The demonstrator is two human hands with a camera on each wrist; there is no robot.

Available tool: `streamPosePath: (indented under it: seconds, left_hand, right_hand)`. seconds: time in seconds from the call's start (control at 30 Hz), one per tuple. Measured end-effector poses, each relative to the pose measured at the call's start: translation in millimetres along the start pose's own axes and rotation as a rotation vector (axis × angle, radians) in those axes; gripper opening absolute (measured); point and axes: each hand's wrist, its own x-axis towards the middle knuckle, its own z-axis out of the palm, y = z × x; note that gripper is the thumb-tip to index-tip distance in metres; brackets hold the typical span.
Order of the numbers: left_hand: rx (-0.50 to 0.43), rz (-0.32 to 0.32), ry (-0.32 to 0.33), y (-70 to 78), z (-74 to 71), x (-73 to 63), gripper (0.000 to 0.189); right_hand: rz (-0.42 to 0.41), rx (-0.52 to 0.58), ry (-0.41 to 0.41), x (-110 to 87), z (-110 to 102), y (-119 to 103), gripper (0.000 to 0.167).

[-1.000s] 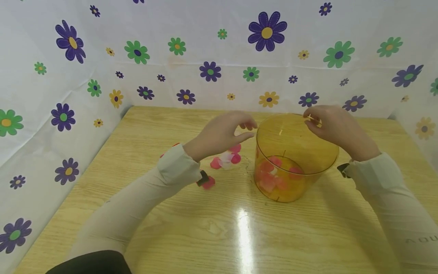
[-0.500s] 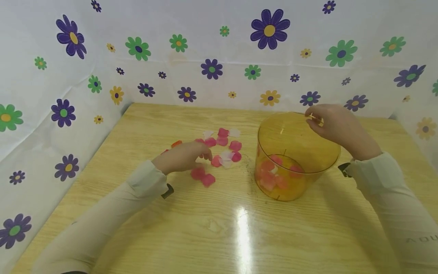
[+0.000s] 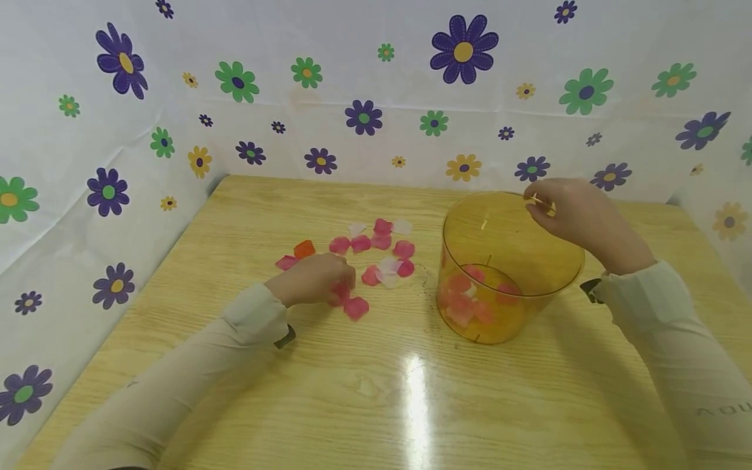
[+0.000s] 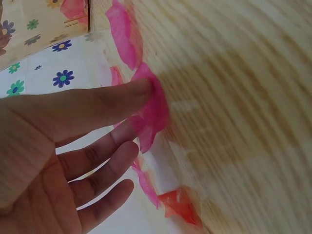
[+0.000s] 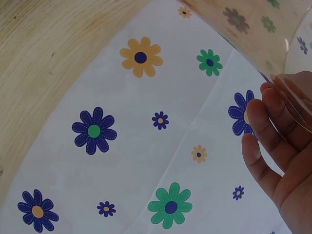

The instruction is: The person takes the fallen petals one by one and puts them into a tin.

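My left hand [image 3: 314,279] is down at the table among loose artificial petals. In the left wrist view, its thumb and index finger pinch the edge of a pink petal [image 4: 156,109], while the other fingers curl loosely behind. Just in front of that hand lies another pink petal [image 3: 356,308]. My right hand [image 3: 578,219] grips the far right rim of a clear amber tub [image 3: 529,261], thumb and fingers on either side of the wall, as the right wrist view [image 5: 287,141] also shows. Several pink petals [image 3: 461,307] lie inside the tub, seen through its wall.
Several pink and white petals [image 3: 382,241] are spread left of the tub. An orange petal [image 3: 304,249] and a pink one [image 3: 286,262] lie behind the left hand. A white flowered cloth [image 3: 352,78] hangs along the back and sides of the wooden table [image 3: 352,405].
My left hand has gone from beside the tub's rim leftward and down to the petals, and its fingers have closed on a pink one. The right hand keeps its grip on the rim.
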Motion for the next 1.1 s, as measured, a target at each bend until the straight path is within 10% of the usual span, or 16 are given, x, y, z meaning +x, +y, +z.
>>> streamPosePath:
  seconds: [0.83, 1.1]
  left_hand:
    - [-0.117, -0.073, -0.077, 2.0, -16.3, 2.8, 0.012]
    - [-0.151, -0.006, 0.038, 9.5, -32.9, 1.9, 0.007]
  right_hand:
    - [0.014, 0.001, -0.009, 0.2, 1, 0, 0.013]
    - [0.016, 0.004, -0.007, 0.3, 1, 0, 0.013]
